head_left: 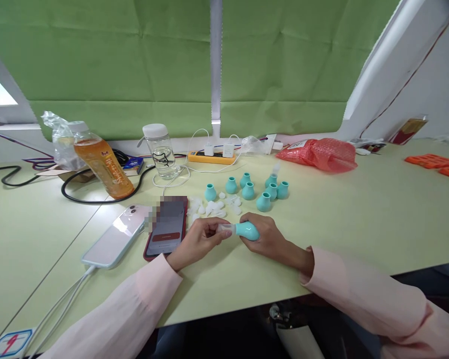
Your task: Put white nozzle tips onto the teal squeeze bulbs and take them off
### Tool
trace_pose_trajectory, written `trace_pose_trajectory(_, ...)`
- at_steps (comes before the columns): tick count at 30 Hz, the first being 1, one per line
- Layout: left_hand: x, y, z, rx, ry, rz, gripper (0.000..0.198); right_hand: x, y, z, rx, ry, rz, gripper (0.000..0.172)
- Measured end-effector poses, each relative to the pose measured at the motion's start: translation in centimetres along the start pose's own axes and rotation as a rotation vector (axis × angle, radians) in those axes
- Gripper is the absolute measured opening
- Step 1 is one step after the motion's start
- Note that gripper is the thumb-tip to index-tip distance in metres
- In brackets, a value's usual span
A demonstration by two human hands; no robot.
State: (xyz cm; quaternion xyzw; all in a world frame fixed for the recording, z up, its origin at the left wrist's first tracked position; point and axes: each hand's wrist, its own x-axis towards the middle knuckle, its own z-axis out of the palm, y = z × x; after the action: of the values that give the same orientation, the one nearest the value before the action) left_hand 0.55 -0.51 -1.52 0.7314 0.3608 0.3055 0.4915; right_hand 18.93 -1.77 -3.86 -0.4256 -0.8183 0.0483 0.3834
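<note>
Two hands at work over a pale yellow-green table. The left hand pinches a clear tip between thumb and fingers; the right hand is closed around the rounded end of a glossy teal bulb. The bulb lies on its side in the grip, above the table's near part, with its neck pointing toward the left hand and meeting the tip (how far the two are fitted together cannot be told). Both wrists emerge from pale pink sleeves.

Just beyond the hands, small translucent pieces lie in a loose scatter. Behind them and to their right stand eight further teal bulbs, mouths upward; one at the back bears a translucent piece at its mouth. To the left of the hands lie a red-cased phone, its screen lit, and a pale phone with a white cable at its lower end.

Along the back, left to right: a tilted bottle of orange drink, an upright clear bottle with a white lid, a yellow power strip carrying two white adapters, and a red bubble-wrap bag. Orange parts lie at far right.
</note>
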Motion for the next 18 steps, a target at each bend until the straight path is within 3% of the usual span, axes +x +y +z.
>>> trace_pose_trajectory(6, -0.1, -0.4, 0.3, 0.233, 0.069, 0.097, 0.033, 0.6, -0.8, -0.2, 0.370, -0.227, 0.321, 0.010)
trace_pose_trajectory(15, -0.4, 0.4, -0.2, 0.348, -0.017, 0.208, 0.029, 1.4, -0.8, -0.9, 0.779, -0.653, 0.720, 0.015)
trace_pose_trajectory(18, -0.4, 0.6, -0.2, 0.325, -0.043, 0.233, 0.027, 1.5, -0.6, -1.0, 0.904, -0.734, 0.767, 0.017)
